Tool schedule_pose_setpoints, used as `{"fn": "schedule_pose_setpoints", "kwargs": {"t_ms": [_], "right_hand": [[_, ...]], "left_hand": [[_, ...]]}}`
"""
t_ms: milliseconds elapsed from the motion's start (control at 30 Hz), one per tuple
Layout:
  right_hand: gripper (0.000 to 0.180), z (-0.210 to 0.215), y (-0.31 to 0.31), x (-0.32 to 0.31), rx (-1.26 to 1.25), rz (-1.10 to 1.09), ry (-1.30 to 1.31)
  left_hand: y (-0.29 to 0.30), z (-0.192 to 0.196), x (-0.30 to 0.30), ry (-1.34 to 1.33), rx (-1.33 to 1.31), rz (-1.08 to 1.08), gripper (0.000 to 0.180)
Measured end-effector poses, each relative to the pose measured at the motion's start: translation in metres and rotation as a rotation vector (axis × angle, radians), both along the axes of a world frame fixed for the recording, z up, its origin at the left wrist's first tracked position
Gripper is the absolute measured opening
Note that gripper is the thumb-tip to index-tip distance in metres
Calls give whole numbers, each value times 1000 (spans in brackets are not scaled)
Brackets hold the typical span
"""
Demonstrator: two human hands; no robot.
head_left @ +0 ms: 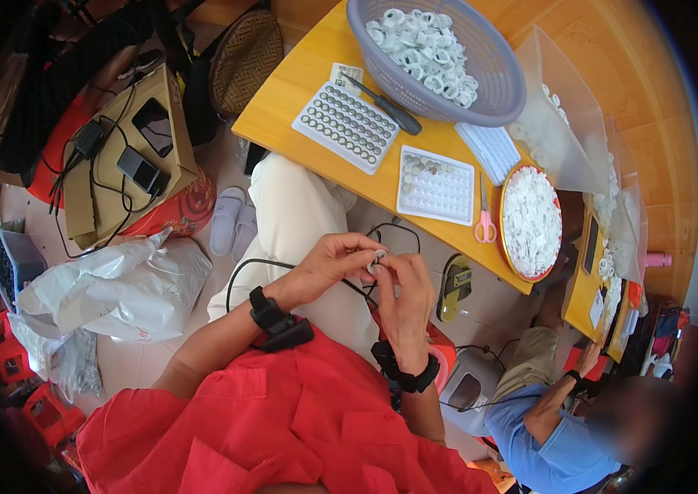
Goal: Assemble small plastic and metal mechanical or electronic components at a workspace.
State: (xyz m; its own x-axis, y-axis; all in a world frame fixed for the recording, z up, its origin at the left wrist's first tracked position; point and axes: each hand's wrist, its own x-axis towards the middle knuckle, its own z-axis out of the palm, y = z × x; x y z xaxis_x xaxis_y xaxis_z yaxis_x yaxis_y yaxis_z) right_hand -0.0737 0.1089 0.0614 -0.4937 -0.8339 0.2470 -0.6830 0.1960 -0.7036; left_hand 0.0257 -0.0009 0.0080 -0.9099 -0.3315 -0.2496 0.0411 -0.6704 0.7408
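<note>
In front of my lap both hands meet on a small white ring-shaped plastic part point(374, 265) with something dark at its middle. My left hand point(328, 265) pinches it between thumb and fingertips. Thumb and fingers of my right hand point(408, 303) close on its other side, and the fingertips cover much of it. On the wooden table point(279, 123) ahead lies a white tray filled with round button cells point(347, 122). Beside it a second white tray point(438, 203) holds several cells at its far end, its near compartments bare.
A grey basket point(493, 114) of white plastic parts point(427, 53), a black-handled screwdriver point(398, 114), pink scissors point(485, 229) and a bowl of small white pieces point(532, 222) stand on the table. A black cable point(254, 262) passes behind my hands. Another person point(555, 436) sits at right.
</note>
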Motion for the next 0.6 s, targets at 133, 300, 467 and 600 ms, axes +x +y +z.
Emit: {"fn": "schedule_pose_setpoints", "kwargs": {"t_ms": [133,300,467,600], "right_hand": [[12,-6,0,0,29,-60,-121],[13,-9,4,1,81,-67,-32],[11,-8,6,-1,83,-12,-52],[12,-10,8,1,126,-9,15]], "left_hand": [[5,0,-4,-10,-109,25,24],[8,-2,-5,-32,-173,19,22],[7,1,-6,-43,-172,12,21],[7,0,-4,-77,-176,-31,20]]}}
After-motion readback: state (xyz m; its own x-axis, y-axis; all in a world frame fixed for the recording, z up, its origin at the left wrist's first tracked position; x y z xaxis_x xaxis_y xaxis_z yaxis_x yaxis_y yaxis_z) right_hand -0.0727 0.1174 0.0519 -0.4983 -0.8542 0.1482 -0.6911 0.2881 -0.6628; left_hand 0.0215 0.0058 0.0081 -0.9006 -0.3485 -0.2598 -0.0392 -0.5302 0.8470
